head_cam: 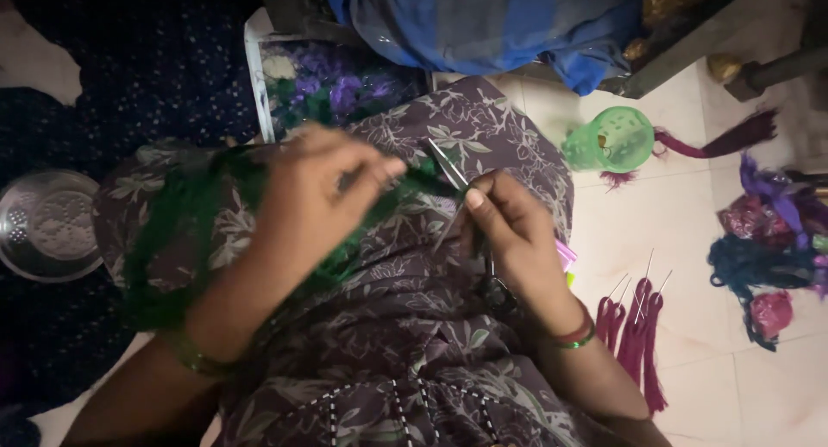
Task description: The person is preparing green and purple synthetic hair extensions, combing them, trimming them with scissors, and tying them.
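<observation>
1. A pale tiled floor [690, 240] was seen along the right of the frame, while the lower centre was filled by a lap covered in purple floral fabric [405, 326].
2. A mass of green thread [185, 231] was draped over the lap at centre left, and a strand of it was stretched across toward the middle of the frame.
3. The left hand [315, 188] was held at the centre, fingers pinched together on the green strand, though blurred.
4. The right hand [509, 231] was placed just right of centre, its thumb and fingers closed on a thin metal needle [448, 167] that pointed up and left, toward the left hand's fingertips.
5. A row of maroon tassels [638, 335] with metal pins was laid on the floor at lower right.
6. A green plastic cup [611, 141] was lying on its side at upper right, a maroon tassel just beside it.
7. A steel perforated dish [47, 227] was set at the left edge.
8. Bundles of coloured thread [772, 240] were heaped at the right edge, and a blue cloth [483, 20] was spread along the top.
</observation>
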